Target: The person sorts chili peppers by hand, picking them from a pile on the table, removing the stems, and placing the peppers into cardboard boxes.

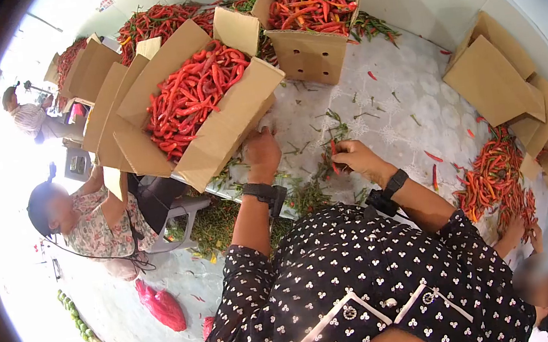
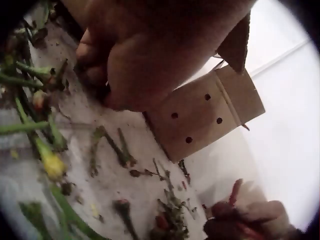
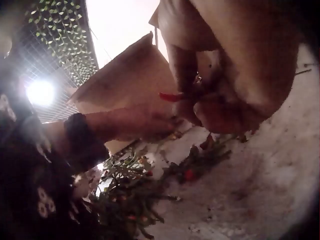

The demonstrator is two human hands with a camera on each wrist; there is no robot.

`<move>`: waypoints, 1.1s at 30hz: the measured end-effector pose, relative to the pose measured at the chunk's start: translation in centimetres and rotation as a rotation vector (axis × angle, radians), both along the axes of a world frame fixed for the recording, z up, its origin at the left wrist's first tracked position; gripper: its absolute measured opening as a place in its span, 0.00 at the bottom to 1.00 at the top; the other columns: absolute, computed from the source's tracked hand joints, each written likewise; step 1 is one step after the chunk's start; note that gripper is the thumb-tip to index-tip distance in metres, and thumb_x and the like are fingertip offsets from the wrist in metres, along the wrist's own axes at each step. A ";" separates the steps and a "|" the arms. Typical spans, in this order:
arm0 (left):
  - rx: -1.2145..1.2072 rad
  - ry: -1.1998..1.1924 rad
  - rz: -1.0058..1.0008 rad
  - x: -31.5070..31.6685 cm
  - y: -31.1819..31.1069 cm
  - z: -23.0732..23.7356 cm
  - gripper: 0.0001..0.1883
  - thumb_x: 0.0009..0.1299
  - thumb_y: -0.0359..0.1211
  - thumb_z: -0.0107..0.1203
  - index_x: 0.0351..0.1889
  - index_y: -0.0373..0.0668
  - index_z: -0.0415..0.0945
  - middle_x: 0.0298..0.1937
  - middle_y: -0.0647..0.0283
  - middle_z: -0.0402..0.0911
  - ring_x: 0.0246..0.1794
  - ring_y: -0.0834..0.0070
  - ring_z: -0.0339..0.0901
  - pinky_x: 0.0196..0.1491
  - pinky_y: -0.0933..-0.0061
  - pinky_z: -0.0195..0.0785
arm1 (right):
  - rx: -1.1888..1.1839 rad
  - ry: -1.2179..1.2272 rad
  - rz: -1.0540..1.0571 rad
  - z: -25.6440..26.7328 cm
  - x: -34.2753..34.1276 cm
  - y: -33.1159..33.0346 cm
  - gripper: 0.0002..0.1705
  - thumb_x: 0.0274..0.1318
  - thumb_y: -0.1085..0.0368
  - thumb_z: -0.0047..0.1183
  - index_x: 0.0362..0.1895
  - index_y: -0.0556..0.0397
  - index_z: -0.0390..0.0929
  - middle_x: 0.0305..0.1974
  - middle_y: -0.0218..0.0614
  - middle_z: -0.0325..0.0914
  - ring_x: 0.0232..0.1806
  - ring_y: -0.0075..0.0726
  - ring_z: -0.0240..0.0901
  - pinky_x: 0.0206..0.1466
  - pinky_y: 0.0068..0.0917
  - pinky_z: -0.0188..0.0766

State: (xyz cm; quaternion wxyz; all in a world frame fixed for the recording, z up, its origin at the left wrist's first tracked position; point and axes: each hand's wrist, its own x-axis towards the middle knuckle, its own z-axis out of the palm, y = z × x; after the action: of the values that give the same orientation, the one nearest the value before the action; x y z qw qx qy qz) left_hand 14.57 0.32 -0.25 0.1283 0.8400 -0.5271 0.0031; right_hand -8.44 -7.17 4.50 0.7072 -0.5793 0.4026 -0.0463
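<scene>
My right hand (image 1: 359, 159) pinches a red chili pepper (image 1: 333, 149) between thumb and fingers over the table. In the right wrist view, the pepper's red tip (image 3: 170, 97) sticks out past the fingers. My left hand (image 1: 263, 155) is low at the tabletop, right beside an open cardboard box (image 1: 229, 132) heaped with red chilies (image 1: 198, 98). Its fingers (image 2: 90, 55) look curled in the left wrist view; I cannot tell whether they hold something. Green stems (image 1: 307, 194) lie scattered between and below the hands.
A second full box (image 1: 308, 59) stands at the back. At the right are a chili pile (image 1: 493, 169) and leaning empty boxes (image 1: 500, 78). One person (image 1: 104, 224) sits at the left; another's hands (image 1: 514, 235) touch the right pile. A pink bag (image 1: 161, 305) lies on the floor.
</scene>
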 end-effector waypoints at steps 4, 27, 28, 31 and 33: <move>0.000 0.593 -0.144 -2.5 0.2 2.0 0.09 0.60 0.34 0.50 0.32 0.37 0.70 0.25 0.59 0.73 0.27 0.68 0.71 0.32 0.68 0.65 | 0.046 -0.070 -0.072 -0.1 0.0 0.1 0.07 0.48 0.65 0.47 0.32 0.54 0.72 0.22 0.29 0.72 0.20 0.22 0.66 0.23 0.19 0.61; 0.241 1.743 -0.318 -5.4 0.6 5.6 0.06 0.62 0.33 0.49 0.33 0.41 0.72 0.20 0.76 0.66 0.18 0.88 0.58 0.22 0.87 0.50 | -0.611 -0.135 0.004 2.4 1.1 -1.7 0.11 0.38 0.63 0.56 0.20 0.56 0.69 0.15 0.32 0.65 0.17 0.27 0.63 0.21 0.27 0.59; 0.232 1.740 -0.288 -5.5 0.5 5.5 0.06 0.62 0.33 0.49 0.33 0.41 0.72 0.20 0.76 0.66 0.18 0.87 0.58 0.22 0.87 0.51 | -0.611 -0.133 0.001 2.5 1.2 -1.6 0.11 0.38 0.63 0.56 0.20 0.56 0.69 0.15 0.32 0.65 0.17 0.27 0.63 0.21 0.27 0.59; 0.215 1.712 -0.258 -5.3 0.4 5.2 0.06 0.63 0.32 0.49 0.34 0.40 0.72 0.22 0.74 0.68 0.19 0.86 0.60 0.23 0.86 0.53 | -1.105 -0.051 0.012 2.6 1.3 -1.5 0.14 0.35 0.59 0.56 0.20 0.57 0.71 0.16 0.41 0.68 0.19 0.36 0.67 0.24 0.33 0.61; 0.207 1.688 -0.257 -5.0 0.4 4.9 0.06 0.63 0.31 0.49 0.35 0.40 0.71 0.24 0.72 0.69 0.21 0.86 0.61 0.24 0.85 0.54 | -1.274 0.072 0.012 2.2 0.8 -2.2 0.16 0.34 0.56 0.56 0.22 0.58 0.73 0.20 0.46 0.70 0.19 0.41 0.67 0.24 0.34 0.62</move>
State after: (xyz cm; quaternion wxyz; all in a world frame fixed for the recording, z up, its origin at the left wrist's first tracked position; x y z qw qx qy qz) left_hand 9.55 0.72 4.67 0.3996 0.5023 -0.3438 -0.6854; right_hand -7.62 -9.40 6.72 0.2103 -0.8897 0.3163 -0.2533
